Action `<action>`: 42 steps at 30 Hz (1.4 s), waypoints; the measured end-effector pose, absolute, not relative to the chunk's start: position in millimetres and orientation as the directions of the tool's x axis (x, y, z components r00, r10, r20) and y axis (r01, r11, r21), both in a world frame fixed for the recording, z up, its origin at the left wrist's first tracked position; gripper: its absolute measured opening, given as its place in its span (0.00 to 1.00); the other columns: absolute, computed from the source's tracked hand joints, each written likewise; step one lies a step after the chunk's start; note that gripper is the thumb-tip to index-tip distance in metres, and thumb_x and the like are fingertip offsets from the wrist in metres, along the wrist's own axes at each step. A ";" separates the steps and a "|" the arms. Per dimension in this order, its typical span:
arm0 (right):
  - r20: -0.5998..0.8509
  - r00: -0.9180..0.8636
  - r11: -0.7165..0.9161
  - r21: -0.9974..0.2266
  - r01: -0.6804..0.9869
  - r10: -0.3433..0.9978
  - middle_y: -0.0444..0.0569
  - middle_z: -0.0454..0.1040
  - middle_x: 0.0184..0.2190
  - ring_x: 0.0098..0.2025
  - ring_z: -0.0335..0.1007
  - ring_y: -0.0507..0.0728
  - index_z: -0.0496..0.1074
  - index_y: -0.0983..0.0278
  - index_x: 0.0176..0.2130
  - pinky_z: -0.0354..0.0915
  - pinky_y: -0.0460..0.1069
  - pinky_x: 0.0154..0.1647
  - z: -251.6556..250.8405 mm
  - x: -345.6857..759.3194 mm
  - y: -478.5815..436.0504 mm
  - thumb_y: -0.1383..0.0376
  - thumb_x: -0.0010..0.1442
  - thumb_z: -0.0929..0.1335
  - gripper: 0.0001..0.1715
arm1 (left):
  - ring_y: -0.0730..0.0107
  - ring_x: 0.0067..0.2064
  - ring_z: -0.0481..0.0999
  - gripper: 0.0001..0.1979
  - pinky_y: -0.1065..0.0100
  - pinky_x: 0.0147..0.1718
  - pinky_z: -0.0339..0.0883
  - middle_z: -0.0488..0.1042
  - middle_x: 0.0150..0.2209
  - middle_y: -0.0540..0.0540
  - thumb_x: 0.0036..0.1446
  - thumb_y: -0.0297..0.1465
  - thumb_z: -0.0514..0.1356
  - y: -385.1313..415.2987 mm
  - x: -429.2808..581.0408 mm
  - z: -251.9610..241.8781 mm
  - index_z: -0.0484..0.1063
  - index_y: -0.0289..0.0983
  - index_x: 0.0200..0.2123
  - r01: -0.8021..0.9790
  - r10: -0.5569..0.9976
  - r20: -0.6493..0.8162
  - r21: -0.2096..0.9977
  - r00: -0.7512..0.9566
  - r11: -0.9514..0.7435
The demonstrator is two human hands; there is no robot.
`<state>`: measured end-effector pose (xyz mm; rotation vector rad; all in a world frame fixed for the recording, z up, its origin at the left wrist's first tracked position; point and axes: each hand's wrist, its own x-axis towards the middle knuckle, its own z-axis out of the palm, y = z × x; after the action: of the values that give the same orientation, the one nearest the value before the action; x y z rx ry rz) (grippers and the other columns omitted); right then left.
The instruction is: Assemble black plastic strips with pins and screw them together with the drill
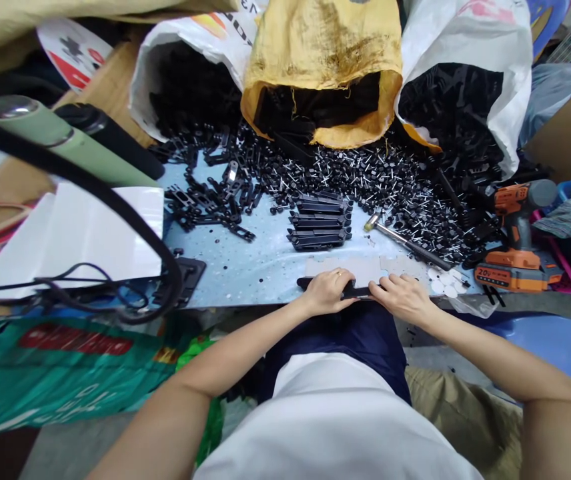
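Observation:
At the table's front edge lies a long black plastic part (361, 291), partly covered by my fingers. My left hand (329, 291) is closed around its left half, with the thumb side toward the middle. My right hand (401, 297) grips the right end, fingers curled over the top. A flat pale sheet (355, 268) is just behind both hands. Farther back, several similar black parts (319, 223) sit in a neat stack. A small hammer (398, 237) with a yellowish tip lies to the right, beyond my right hand.
Black pieces with metal pins (365, 177) are heaped behind the stack; black links (205, 200) lie left. A yellow sack (325, 47) and white sacks (510, 87) spill parts. An orange cordless drill (515, 233) stands right. A black cable (115, 207) arches over a green bottle (80, 150).

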<state>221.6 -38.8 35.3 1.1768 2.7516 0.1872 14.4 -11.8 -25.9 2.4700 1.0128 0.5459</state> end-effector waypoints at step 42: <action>0.136 -0.325 0.350 -0.243 0.905 0.936 0.56 0.72 0.36 0.40 0.64 0.55 0.70 0.68 0.35 0.61 0.50 0.42 18.3 182.0 144.8 0.74 0.54 0.63 0.08 | 0.78 0.21 0.66 0.15 0.73 0.24 0.61 0.70 0.20 0.50 0.32 0.33 0.68 18.6 -55.7 3.2 0.73 0.31 0.26 -0.298 0.887 -0.459 0.854 -0.047 0.426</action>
<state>182.0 144.8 18.3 1.9406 2.7788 -0.2103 -55.7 18.6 3.2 0.6070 1.2660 1.0617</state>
